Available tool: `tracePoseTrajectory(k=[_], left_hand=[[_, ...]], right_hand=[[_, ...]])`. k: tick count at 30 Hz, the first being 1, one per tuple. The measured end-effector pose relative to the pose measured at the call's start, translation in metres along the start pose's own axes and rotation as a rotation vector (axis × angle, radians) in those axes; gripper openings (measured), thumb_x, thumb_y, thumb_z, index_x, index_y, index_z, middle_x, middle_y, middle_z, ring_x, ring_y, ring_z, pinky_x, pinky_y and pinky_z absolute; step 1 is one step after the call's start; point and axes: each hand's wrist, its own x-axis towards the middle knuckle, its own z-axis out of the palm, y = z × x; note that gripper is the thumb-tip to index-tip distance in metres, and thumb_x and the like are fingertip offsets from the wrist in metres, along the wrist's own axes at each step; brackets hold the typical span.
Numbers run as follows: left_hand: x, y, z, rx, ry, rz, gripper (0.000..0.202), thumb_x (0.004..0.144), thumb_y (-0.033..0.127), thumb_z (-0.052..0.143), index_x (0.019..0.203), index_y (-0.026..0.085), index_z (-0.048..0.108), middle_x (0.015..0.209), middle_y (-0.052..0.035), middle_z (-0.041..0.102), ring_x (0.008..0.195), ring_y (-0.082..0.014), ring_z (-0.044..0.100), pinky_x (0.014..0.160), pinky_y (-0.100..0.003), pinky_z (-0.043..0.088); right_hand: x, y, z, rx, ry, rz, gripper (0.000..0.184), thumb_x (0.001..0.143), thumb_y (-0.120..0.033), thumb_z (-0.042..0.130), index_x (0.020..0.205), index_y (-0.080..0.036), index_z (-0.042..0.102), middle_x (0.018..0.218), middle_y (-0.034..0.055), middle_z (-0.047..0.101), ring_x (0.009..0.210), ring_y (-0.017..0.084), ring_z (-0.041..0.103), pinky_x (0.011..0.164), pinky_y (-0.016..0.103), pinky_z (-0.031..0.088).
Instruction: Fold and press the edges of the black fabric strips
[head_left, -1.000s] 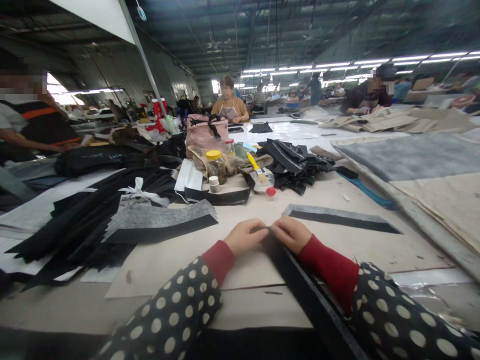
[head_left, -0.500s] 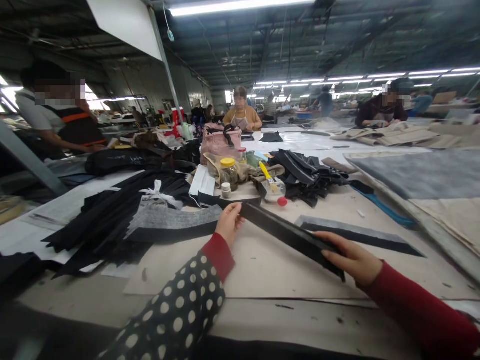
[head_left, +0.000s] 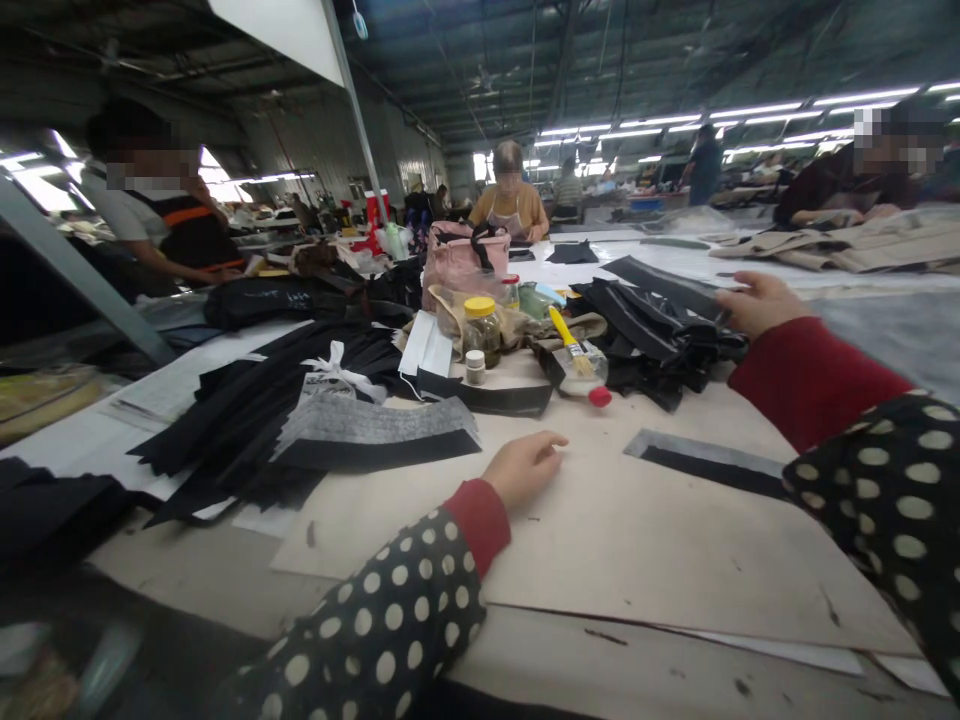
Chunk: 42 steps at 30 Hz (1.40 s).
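My right hand (head_left: 766, 303) is stretched out to the far right, its fingers pinching one end of a folded black fabric strip (head_left: 660, 284). That strip lies over or just above a heap of black strips (head_left: 637, 335); whether it touches them I cannot tell. Low over the beige board (head_left: 585, 540), my left hand (head_left: 527, 468) holds nothing, its fingers loosely extended. Left of it are black pieces with a grey backing (head_left: 382, 425). Another grey-and-black piece (head_left: 712, 468) lies on the board to the right, partly hidden by my right sleeve.
Beyond the board stand a yellow-lidded jar (head_left: 481, 332), a small white bottle (head_left: 475, 367), a yellow-handled brush (head_left: 570, 338) and a pink bag (head_left: 461, 260). Black cloth (head_left: 247, 420) is piled at the left. Several people work farther back, one at the opposite table (head_left: 510, 200).
My left hand has let go of the black strip and moved slightly right and down. My right hand has carried the strip up and away to the heap. The view has shifted.
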Motion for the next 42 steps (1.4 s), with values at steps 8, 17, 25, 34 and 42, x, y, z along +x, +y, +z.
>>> tracePoseTrajectory(k=[8,17,25,34,42], left_hand=[[0.003,0.004,-0.004,0.065,-0.035,0.009,0.026,0.077,0.025,0.043,0.096,0.02,0.061,0.086,-0.0008,0.063,0.078,-0.0135,0.055,0.072,-0.022,0.043],[0.003,-0.001,-0.001,0.074,-0.013,0.065,0.024,0.077,0.024,0.044,0.094,0.019,0.061,0.094,-0.0019,0.063,0.088,-0.0152,0.055,0.08,-0.025,0.043],[0.004,-0.002,0.002,0.072,0.014,0.08,0.022,0.077,0.023,0.046,0.091,0.019,0.062,0.093,-0.0017,0.064,0.089,-0.0151,0.056,0.082,-0.025,0.042],[0.002,-0.001,0.002,0.092,0.034,0.113,0.021,0.076,0.022,0.046,0.09,0.018,0.062,0.091,-0.002,0.064,0.087,-0.0152,0.056,0.08,-0.025,0.043],[0.006,-0.005,-0.002,0.041,0.196,0.12,0.021,0.078,0.018,0.044,0.089,0.017,0.061,0.089,-0.0025,0.063,0.083,-0.0134,0.056,0.078,-0.024,0.043]], right_hand=[[-0.079,0.019,0.025,0.406,-0.342,0.056,0.067,0.066,-0.023,0.059,0.128,-0.02,0.033,0.113,0.0118,0.049,0.072,0.012,0.058,0.058,0.023,0.048],[-0.126,0.009,0.005,0.006,-0.448,-0.17,0.031,0.073,-0.036,0.048,0.092,-0.014,0.059,0.069,0.0037,0.058,0.056,0.013,0.054,0.05,0.025,0.043],[-0.151,0.045,-0.012,-0.902,-0.714,-0.649,0.031,0.083,-0.03,0.036,0.083,-0.016,0.063,0.079,0.0093,0.063,0.072,0.02,0.058,0.062,0.029,0.04],[-0.154,0.05,-0.009,-0.98,-0.753,-0.654,0.027,0.077,-0.008,0.037,0.089,-0.014,0.061,0.084,0.0106,0.061,0.077,0.019,0.058,0.066,0.028,0.041],[-0.217,-0.011,0.009,-0.732,-0.84,-0.863,0.026,0.075,-0.008,0.042,0.093,-0.014,0.06,0.088,0.0106,0.057,0.082,0.02,0.053,0.068,0.028,0.04]])
